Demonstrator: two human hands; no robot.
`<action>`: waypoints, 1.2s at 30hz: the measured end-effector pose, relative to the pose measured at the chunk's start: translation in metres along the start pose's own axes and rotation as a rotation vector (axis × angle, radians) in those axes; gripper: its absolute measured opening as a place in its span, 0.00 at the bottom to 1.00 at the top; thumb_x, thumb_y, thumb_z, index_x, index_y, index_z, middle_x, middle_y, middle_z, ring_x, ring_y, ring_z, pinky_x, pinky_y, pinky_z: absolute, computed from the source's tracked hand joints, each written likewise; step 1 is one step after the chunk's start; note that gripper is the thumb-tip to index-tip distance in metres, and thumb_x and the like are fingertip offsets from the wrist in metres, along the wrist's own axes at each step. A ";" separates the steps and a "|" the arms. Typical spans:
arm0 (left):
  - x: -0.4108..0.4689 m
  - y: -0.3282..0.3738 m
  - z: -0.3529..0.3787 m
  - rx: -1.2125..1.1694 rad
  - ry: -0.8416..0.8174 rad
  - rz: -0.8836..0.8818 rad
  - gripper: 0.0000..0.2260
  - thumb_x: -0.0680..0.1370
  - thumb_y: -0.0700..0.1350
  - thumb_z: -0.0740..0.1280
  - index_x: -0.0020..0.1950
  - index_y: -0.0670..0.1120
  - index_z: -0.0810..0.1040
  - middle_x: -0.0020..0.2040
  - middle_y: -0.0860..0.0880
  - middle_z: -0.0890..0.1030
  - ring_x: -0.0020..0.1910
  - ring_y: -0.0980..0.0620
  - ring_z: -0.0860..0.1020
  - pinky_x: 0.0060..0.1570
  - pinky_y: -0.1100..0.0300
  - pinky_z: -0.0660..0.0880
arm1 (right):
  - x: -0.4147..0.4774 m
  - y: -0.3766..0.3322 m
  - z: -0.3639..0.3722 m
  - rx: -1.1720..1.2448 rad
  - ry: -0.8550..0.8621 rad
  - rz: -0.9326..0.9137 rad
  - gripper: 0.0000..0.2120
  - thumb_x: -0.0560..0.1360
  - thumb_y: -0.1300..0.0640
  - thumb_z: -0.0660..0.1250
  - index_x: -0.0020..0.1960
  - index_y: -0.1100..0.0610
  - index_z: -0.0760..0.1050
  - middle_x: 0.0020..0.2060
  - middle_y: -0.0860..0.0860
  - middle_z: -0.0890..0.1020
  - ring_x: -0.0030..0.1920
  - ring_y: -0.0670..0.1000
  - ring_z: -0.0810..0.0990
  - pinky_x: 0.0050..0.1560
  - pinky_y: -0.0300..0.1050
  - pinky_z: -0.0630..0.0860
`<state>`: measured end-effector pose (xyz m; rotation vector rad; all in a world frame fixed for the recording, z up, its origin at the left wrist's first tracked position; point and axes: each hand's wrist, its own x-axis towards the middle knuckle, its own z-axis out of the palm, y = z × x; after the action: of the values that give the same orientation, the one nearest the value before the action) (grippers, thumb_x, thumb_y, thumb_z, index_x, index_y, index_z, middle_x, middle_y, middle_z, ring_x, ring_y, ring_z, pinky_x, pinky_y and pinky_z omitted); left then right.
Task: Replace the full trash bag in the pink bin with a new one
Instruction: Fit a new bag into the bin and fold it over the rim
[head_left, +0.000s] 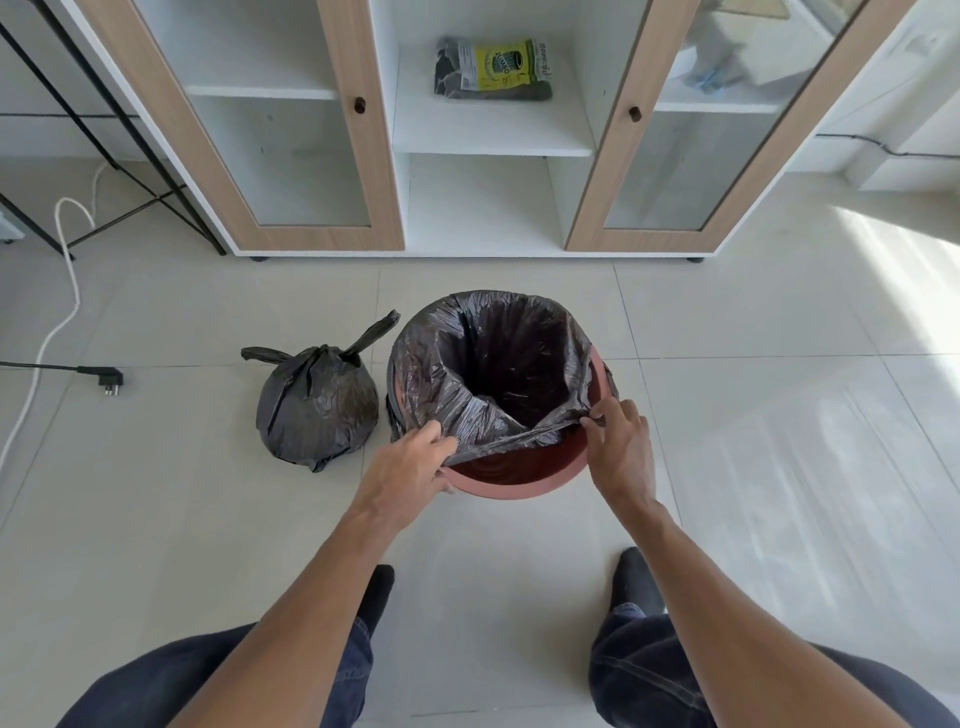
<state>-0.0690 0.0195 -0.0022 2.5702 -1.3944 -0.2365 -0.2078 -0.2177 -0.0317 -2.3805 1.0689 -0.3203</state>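
The pink bin (519, 480) stands on the tiled floor in front of me. A new black trash bag (467, 358) lines it, folded over the far and side rim; its near edge stretches across the opening above the bare near rim. My left hand (410, 462) grips that edge at the left. My right hand (618, 441) pinches it at the right. The full black bag (317, 410), tied shut with two ears, sits on the floor just left of the bin.
A white cabinet (493, 140) with wood-framed glass doors stands behind the bin; a pack of trash bags (493, 70) lies on its middle shelf. A black plug (106, 376) and a white cable (67, 291) lie on the floor at left. My feet are close behind the bin.
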 end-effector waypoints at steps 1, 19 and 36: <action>0.001 0.001 0.001 0.000 0.015 0.005 0.18 0.65 0.52 0.79 0.42 0.47 0.73 0.40 0.55 0.66 0.34 0.57 0.66 0.29 0.63 0.65 | 0.000 0.003 0.001 0.029 0.007 0.006 0.05 0.80 0.56 0.63 0.54 0.57 0.73 0.50 0.54 0.75 0.49 0.58 0.74 0.45 0.52 0.73; 0.004 -0.012 0.013 -0.087 0.202 -0.097 0.23 0.59 0.52 0.81 0.38 0.45 0.69 0.27 0.57 0.67 0.24 0.54 0.67 0.22 0.65 0.62 | -0.003 0.003 0.006 0.178 0.080 0.067 0.03 0.75 0.58 0.70 0.44 0.55 0.77 0.43 0.50 0.76 0.42 0.50 0.77 0.42 0.42 0.72; -0.002 -0.013 0.038 -0.059 0.135 -0.126 0.08 0.75 0.47 0.71 0.38 0.45 0.79 0.34 0.50 0.79 0.36 0.48 0.77 0.35 0.58 0.68 | -0.020 -0.017 0.015 -0.303 0.039 -0.040 0.08 0.74 0.61 0.64 0.52 0.54 0.73 0.47 0.52 0.74 0.44 0.54 0.69 0.44 0.48 0.68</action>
<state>-0.0691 0.0243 -0.0423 2.5757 -1.1644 -0.1188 -0.2045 -0.1881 -0.0351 -2.6752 1.1580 -0.2326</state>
